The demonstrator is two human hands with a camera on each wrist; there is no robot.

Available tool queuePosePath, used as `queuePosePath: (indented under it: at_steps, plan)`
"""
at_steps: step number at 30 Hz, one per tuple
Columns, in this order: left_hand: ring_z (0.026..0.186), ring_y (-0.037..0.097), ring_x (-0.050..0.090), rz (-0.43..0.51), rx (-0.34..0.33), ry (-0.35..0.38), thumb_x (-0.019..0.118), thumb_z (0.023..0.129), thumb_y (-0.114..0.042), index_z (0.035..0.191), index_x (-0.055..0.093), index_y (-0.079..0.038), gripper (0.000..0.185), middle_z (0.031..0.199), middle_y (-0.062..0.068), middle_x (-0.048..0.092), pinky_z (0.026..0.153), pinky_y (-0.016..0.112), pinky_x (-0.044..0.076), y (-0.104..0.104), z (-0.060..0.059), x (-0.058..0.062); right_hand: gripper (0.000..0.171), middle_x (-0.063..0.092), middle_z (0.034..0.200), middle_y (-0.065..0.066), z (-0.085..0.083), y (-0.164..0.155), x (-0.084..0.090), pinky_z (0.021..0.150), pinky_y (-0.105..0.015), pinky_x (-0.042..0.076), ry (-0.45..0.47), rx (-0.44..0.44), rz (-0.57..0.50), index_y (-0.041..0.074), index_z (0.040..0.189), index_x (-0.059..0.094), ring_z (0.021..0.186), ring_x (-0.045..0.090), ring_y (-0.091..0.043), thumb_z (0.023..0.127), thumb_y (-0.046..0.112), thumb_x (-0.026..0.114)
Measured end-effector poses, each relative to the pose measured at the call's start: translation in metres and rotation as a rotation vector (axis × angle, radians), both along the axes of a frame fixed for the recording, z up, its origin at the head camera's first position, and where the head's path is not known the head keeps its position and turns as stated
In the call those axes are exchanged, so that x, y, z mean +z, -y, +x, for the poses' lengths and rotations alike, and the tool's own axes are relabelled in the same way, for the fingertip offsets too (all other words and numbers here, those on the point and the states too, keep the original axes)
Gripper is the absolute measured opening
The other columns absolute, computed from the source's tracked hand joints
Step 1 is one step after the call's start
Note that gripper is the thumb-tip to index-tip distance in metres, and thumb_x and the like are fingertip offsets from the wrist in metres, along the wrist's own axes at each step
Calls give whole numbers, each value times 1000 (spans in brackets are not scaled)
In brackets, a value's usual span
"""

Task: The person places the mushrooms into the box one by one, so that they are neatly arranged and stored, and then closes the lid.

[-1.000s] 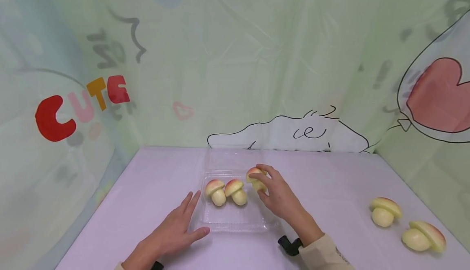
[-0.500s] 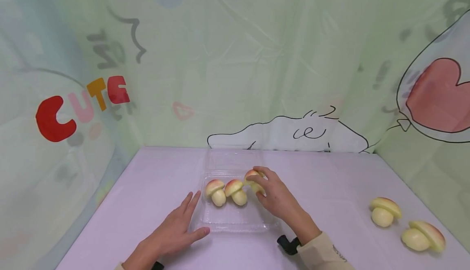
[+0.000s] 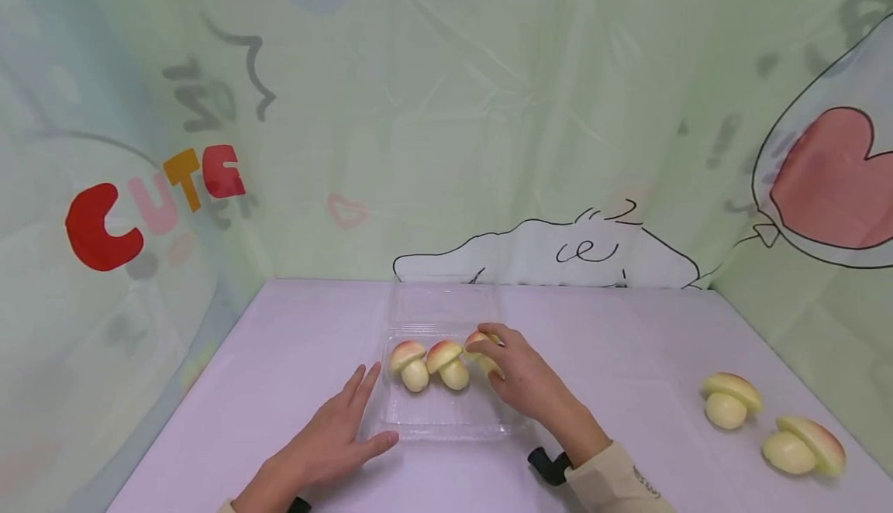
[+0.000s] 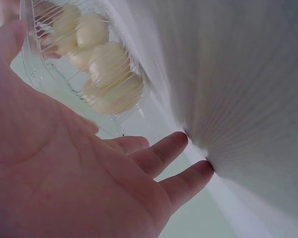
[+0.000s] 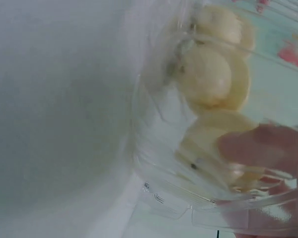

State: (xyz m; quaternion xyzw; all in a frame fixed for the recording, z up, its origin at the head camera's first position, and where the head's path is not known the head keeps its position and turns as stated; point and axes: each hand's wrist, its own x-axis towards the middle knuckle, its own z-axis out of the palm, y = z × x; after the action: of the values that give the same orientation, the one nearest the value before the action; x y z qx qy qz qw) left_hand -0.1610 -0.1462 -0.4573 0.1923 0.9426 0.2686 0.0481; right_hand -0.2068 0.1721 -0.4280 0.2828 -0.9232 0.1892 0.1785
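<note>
A clear plastic clamshell box (image 3: 453,414) stands unlatched on the table, its lid (image 3: 439,304) folded back. Two toy mushrooms, one on the left (image 3: 409,366) and one in the middle (image 3: 449,366), lie side by side in it, with pinkish-red and yellow caps and pale stems. My right hand (image 3: 526,377) grips a third toy mushroom (image 5: 201,141) between thumb and fingers, low inside the box at its right side. Part of that mushroom is hidden behind the fingers. To the left of the box, my left hand (image 3: 335,432) has its fingers spread, fingertips (image 4: 201,171) touching the tabletop.
Two more toy mushrooms, an upper one (image 3: 729,401) and a lower one (image 3: 802,447), lie at the right of the lilac table (image 3: 628,342). A printed curtain (image 3: 453,125) encloses the back and sides. The folded lid reaches close to the table's back edge.
My right hand has lowered the third mushroom and shifted it slightly left, toward the other two in the box. The left hand has stayed in place.
</note>
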Motion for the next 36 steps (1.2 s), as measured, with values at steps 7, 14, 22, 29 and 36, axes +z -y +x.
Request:
queuePosePath:
  at_steps: [7,14,22,29,36]
  plan:
    - [148,46,39,-4,1,0,57,94,-70,168,15,-19,99,171,20,20,115,64,34,1,-1,1,46,60,135,-17,1,1,-1,98,-50,55,20,-14,26,14,114,73,122,61,-40,77,-13,78]
    - [149,45,38,-6,6,5,57,94,-70,168,14,-21,99,172,18,19,116,65,34,1,0,1,47,61,135,-17,1,4,-3,98,-49,55,27,-41,71,14,114,74,125,60,-39,76,-11,81]
    - [149,45,38,5,6,7,58,94,-70,168,14,-21,99,172,19,20,115,65,34,1,1,2,46,63,131,-12,3,9,-3,84,-45,60,5,-72,155,18,112,74,126,60,-34,75,-8,84]
    - [149,45,37,6,6,16,58,94,-69,168,13,-23,98,172,18,19,116,65,33,0,1,1,44,63,129,-10,6,14,-1,84,-43,60,43,-111,208,19,111,75,126,59,-32,77,-8,83]
    - [149,45,37,-1,4,11,58,94,-69,168,14,-21,99,171,19,20,116,65,33,0,1,1,42,63,129,-12,7,16,-1,90,-45,59,41,-122,177,19,112,77,126,58,-33,78,-3,86]
